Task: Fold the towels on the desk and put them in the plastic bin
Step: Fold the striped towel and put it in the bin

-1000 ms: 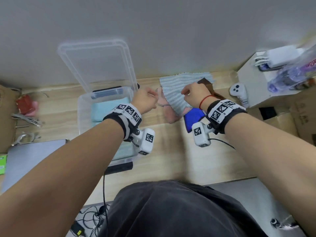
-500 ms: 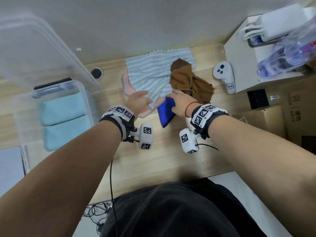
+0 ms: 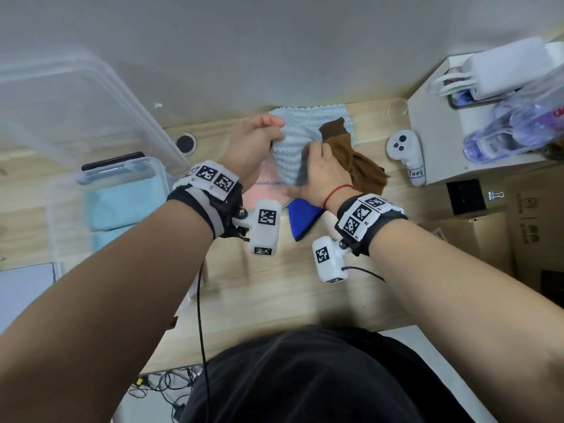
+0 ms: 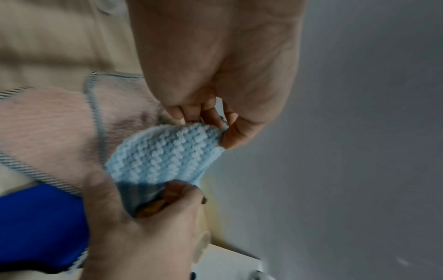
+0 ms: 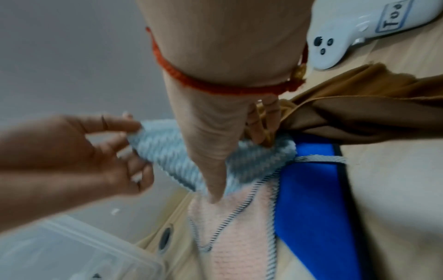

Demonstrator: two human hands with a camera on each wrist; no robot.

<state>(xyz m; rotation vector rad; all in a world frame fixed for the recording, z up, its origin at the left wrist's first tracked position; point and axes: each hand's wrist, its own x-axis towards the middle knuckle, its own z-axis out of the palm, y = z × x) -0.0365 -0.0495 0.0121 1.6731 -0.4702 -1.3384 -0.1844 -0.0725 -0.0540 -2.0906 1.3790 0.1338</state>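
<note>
A light blue ribbed towel (image 3: 293, 148) lies on top of a towel pile at the back of the desk. My left hand (image 3: 259, 138) pinches its near left corner (image 4: 210, 132), and my right hand (image 3: 317, 160) grips its near right edge (image 5: 263, 149), so that edge hangs lifted between them. Under it lie a pink towel (image 3: 268, 193) with striped trim (image 5: 239, 208), a blue towel (image 3: 300, 216) and a crumpled brown cloth (image 3: 363, 169). The clear plastic bin (image 3: 61, 209) stands at the left with folded light blue towels (image 3: 122, 203) inside.
The bin's clear lid (image 3: 76, 102) leans against the wall behind the bin. A white controller (image 3: 404, 154) lies right of the pile beside a white shelf (image 3: 442, 132) with bottles and chargers. A grommet hole (image 3: 185, 143) sits in the desk.
Both hands went from resting on the near side of the pile to taking hold of the light blue towel's near edge and lifting it. The head view shifted slightly.
</note>
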